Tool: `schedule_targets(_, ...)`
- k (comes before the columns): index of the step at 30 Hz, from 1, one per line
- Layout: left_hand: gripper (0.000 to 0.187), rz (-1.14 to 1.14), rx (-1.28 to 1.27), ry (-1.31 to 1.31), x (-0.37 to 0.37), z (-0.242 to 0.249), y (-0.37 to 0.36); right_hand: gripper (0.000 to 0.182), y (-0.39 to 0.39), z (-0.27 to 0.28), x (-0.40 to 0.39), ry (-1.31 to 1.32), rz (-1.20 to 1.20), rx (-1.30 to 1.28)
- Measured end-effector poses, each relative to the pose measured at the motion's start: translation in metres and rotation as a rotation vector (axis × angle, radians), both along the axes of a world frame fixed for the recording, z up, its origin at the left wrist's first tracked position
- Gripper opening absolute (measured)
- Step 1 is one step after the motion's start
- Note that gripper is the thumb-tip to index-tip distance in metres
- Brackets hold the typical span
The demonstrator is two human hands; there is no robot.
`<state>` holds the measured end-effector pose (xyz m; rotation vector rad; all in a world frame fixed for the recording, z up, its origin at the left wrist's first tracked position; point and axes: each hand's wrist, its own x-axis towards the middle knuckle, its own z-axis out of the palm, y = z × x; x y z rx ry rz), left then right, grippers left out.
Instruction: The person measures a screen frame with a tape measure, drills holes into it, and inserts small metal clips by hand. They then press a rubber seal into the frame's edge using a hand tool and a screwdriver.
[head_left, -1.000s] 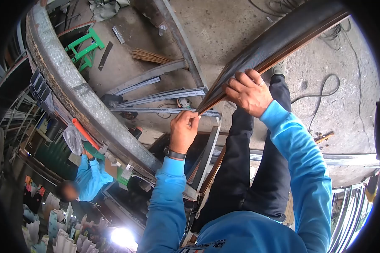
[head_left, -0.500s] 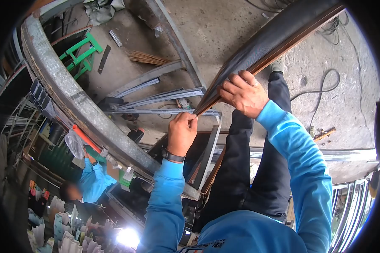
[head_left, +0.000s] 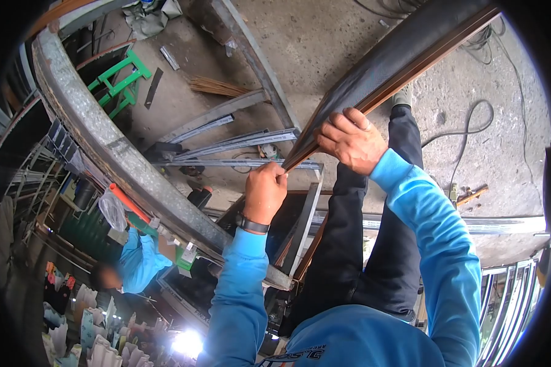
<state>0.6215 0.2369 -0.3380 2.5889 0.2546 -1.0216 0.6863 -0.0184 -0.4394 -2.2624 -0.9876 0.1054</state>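
A long, dark panel that looks like mesh screen (head_left: pixel 398 55), edged with a brown frame strip (head_left: pixel 422 67), slants from the upper right down to its near end at the middle of the head view. My left hand (head_left: pixel 265 192), with a dark band on its wrist, pinches the near corner of this brown-framed screen. Farther up the strip, my right hand (head_left: pixel 353 140) is closed over the brown edge, fingers curled on top. Whether a small part sits under either set of fingertips is hidden.
Left of the panel stands a grey metal bench frame (head_left: pixel 122 153) with metal profiles (head_left: pixel 239 144) lying across. Farther left are a green stand (head_left: pixel 119 79) and a co-worker in blue (head_left: pixel 142 263). A cable (head_left: pixel 468 131) loops over the concrete floor at right.
My hands stay at nearly the same places on the screen's edge. The view has shifted slightly, and my right hand has moved very little to the left and down.
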Motion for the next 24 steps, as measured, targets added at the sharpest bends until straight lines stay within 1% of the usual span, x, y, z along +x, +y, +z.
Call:
schedule_targets(3,0.011,-0.008,-0.001,-0.007,-0.003,-0.002,0.001,0.030,-0.001,0.001,-0.001,-0.002,-0.004,0.009)
schedule_targets(9,0.013,0.034,-0.181,-0.008,-0.002,-0.006,0.016,0.029,-0.001,-0.001,-0.004,-0.001,-0.009,0.009)
schedule_targets(12,0.015,-0.027,-0.248,0.018,0.002,-0.009,0.028,0.029,-0.001,0.000,-0.002,0.001,-0.006,0.003)
schedule_targets(15,0.017,0.011,-0.281,0.078,0.007,-0.009,0.032,0.029,0.000,-0.001,-0.002,0.010,0.003,0.005)
schedule_targets(18,0.017,0.002,-0.310,0.114,0.009,-0.011,0.034,0.029,-0.001,-0.003,-0.004,0.009,0.003,0.007)
schedule_targets(21,0.015,0.126,-0.392,0.123,0.000,-0.013,0.039,0.029,-0.002,-0.004,-0.005,-0.013,-0.001,0.008)
schedule_targets(24,0.012,0.093,-0.407,0.104,-0.002,-0.013,0.041,0.030,-0.004,-0.004,-0.006,0.003,0.012,0.015)
